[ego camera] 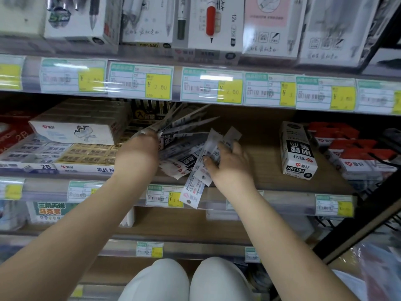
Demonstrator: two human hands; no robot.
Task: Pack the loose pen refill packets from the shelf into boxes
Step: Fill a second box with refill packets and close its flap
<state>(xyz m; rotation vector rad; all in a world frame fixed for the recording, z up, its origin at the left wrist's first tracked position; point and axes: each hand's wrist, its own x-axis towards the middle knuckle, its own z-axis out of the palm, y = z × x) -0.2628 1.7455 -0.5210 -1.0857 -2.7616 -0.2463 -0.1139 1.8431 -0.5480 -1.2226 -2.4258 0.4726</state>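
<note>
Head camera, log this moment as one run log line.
stage: gathering | left hand: grips fanned refill packets | right hand: holds more packets | GR1103 box: upright on shelf, apart, untouched

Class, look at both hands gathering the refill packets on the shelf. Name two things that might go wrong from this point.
1. One packet hangs over the shelf edge below the right hand; it may slip to the floor.
2. The left hand holds a fanned, uneven bunch of packets; some could slide out or bend before reaching the box, which stands apart to the right.
</note>
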